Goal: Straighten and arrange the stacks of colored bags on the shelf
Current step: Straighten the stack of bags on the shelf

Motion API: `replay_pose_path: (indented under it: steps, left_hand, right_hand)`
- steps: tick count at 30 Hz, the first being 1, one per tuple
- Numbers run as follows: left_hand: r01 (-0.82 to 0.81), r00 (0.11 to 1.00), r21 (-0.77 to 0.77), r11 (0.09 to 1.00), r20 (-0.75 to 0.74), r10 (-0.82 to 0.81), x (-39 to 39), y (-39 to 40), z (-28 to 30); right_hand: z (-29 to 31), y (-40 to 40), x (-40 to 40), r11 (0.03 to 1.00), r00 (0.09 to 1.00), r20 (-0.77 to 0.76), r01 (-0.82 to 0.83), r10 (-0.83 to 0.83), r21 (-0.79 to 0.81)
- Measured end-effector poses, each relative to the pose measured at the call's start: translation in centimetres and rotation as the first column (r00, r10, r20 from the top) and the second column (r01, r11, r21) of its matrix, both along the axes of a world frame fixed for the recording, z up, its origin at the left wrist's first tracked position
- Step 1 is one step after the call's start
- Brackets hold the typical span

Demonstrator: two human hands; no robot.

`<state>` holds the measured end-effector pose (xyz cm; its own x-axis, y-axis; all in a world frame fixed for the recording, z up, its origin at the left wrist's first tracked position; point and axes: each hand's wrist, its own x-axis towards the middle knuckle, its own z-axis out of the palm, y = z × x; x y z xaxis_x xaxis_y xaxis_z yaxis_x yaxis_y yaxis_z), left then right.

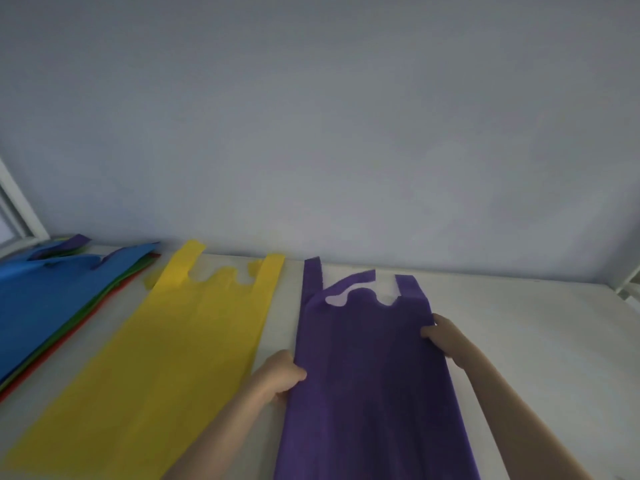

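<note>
Left hand [284, 374] is curled onto the left long edge of the purple bag [370, 375], thumb on top, fingers tucked under, so a pinch w/ fabric between. Right hand [445, 336] does the same on the right long edge, a bit further up twd the handles; thumb lies on the cloth, fingertips wrap the edge. Both hold the bag, neither holds anything else.

Purple bag lies flat on the white shelf [536, 341], handles pointing at the back wall [311, 133]; left handle strap runs straight, the other looks folded or skewed across the cutout. Can't tell if it's one bag or a thin stack.

Just left of it, apart by a narrow strip of shelf, the yellow bag [166, 358], also flat, handles twd the wall, angled a little vs the purple one. Further left, a mixed pile [52, 299]: blue on top, green and red edges showing underneath, a purple strap poking out at the far end, layers fanned, not squared.

Handling, my guess: thin non-woven fabric, v. light, floppy, no stiffness of its own, so it'll wrinkle or drag if pushed from one side. Prob. slides easily on the smooth shelf. Best held as now, both long edges at once w/ light tension across, then shifted or smoothed; handles are too flimsy to steer by and need flattening separately.
</note>
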<state>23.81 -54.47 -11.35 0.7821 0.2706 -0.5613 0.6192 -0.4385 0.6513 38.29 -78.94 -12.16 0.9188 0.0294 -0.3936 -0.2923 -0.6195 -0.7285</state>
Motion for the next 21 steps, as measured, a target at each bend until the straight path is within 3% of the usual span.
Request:
replay_pose_path:
  steps: [7, 11, 17, 21]
  left_hand:
    - [0.041, 0.999, 0.198, 0.979, 0.005, -0.043, -0.1, 0.1, 0.0]
    - [0.080, 0.996, 0.212, 0.974, 0.011, -0.084, -0.2, 0.2, 0.1]
    - [0.167, 0.983, 0.285, 0.944, 0.030, -0.183, -0.3, 1.0, -0.3]
    - [0.276, 0.945, 0.481, 0.832, 0.024, -0.327, -0.1, 1.9, -0.2]
  right_hand:
    - [-0.4, 0.0, -0.1, 0.994, 0.999, -0.032, 0.011, -0.014, -0.106]
    - [-0.1, 0.6, -0.3, 0.985, 0.999, -0.025, 0.034, -0.038, -0.170]
    - [0.1, 2.4, -3.3, 0.933, 0.978, 0.153, 0.185, -0.143, -0.309]
    - [1.1, 4.6, -6.1, 0.883, 0.958, 0.272, 0.206, -0.094, -0.421]
